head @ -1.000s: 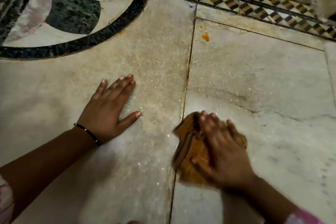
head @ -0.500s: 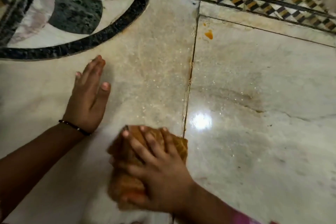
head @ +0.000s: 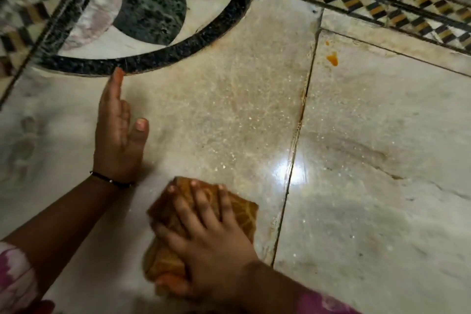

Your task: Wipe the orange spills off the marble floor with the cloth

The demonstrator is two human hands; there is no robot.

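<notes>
Right hand (head: pixel 204 245), fingers spread, presses the folded orange-brown patterned cloth (head: pixel 242 214) flat on the pale marble floor (head: pixel 216 115), just left of the slab joint; left hand (head: pixel 118 135), fingers straight and together, braces on the floor near the black inlaid arc (head: pixel 178 56). Judged part-done: a small orange spill (head: pixel 332 58) remains on the far slab, with orange residue along the joint. No writing or brand is visible.

The right hand (head: pixel 211 245) has dragged the cloth (head: pixel 204 224) leftward across the floor joint (head: pixel 293 158); the left hand (head: pixel 118 135), formerly flat, has tipped onto its edge, farther from that joint.
</notes>
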